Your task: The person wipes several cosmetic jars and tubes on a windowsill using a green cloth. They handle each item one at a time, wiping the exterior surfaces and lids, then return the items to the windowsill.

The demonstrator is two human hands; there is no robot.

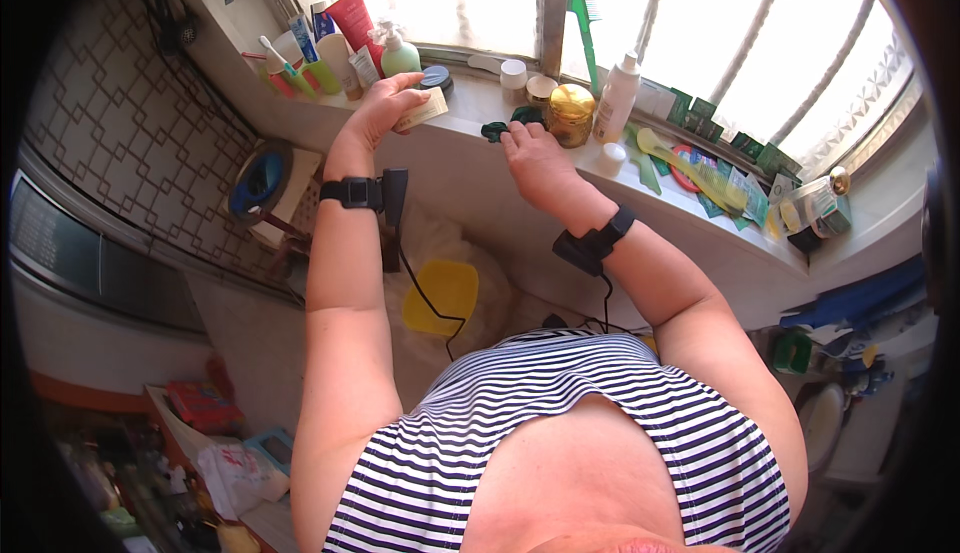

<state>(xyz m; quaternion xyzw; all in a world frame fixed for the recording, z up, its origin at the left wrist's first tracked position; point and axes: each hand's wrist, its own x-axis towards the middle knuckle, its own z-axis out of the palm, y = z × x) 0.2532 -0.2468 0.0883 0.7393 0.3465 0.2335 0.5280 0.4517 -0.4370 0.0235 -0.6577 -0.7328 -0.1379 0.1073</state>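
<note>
Between the thumb and fingers of my left hand is a small cream-coloured box, over the front edge of the windowsill. Just behind it sit a round jar with a dark lid and a pale green pump bottle. My right hand has its fingertips on a crumpled dark green cloth, perhaps a hair tie. A gold-lidded jar stands right beside those fingers. Whether they grip the cloth or only press on it is hidden.
Toward the right of the sill are a white spray bottle, a small white cap, a yellow comb and several sachets. A green cup with toothbrushes stands left. Below lies a yellow basin. Black cables hang from both wrist straps.
</note>
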